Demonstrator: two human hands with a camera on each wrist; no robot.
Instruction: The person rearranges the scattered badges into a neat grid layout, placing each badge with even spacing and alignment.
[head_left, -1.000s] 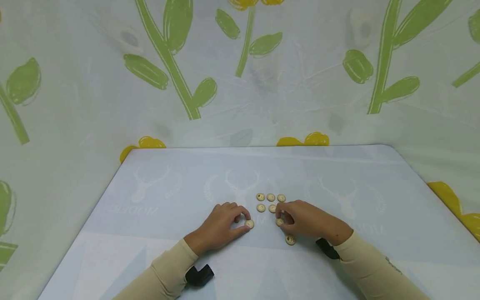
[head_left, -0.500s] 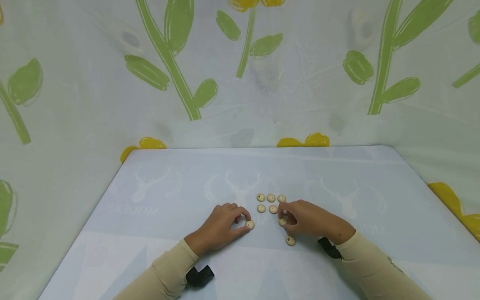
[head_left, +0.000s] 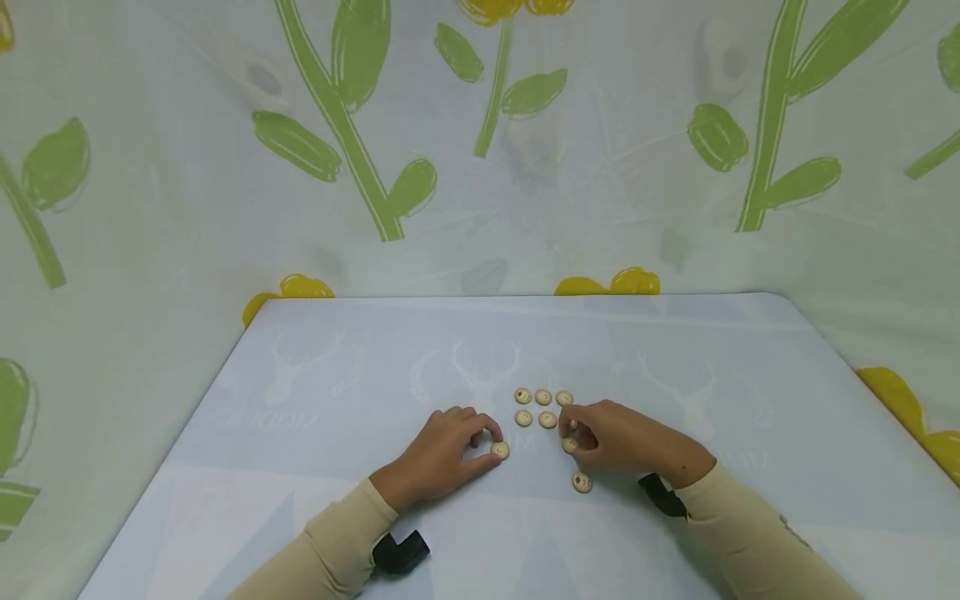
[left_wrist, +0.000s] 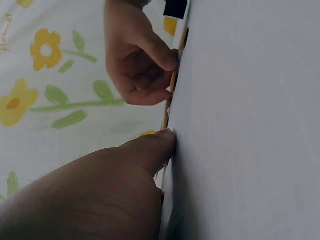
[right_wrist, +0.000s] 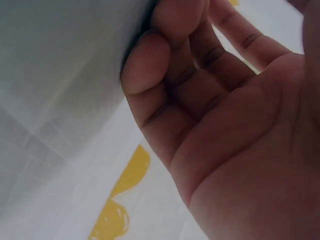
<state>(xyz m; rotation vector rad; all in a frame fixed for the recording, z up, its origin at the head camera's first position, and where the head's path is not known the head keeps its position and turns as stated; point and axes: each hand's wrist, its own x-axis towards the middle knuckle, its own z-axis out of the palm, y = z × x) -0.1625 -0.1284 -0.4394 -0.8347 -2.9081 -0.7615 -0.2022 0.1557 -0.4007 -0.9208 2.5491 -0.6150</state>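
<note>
My left hand (head_left: 446,454) rests on the table, pinching a round pale wooden button (head_left: 500,450) between thumb and forefinger. To its right, my right hand (head_left: 618,437) grips another wooden button (head_left: 570,444), partly covered by its fingers. Beyond the hands lie several like buttons in two rows, among them a back-row button (head_left: 543,397) and a front-row button (head_left: 523,418). One loose button (head_left: 582,482) sits just below the right hand. In the right wrist view the right hand's palm (right_wrist: 235,130) shows with curled fingers, and its button is hidden.
A pale blue table cover (head_left: 337,367) with faint deer prints lies under everything. Behind the table hangs a white curtain (head_left: 600,192) with green stems and yellow flowers. Each wrist wears a black camera, such as the left wrist camera (head_left: 401,552).
My right hand has slid slightly to the right with its button, away from the left hand. The left hand and the other buttons have stayed in place.
</note>
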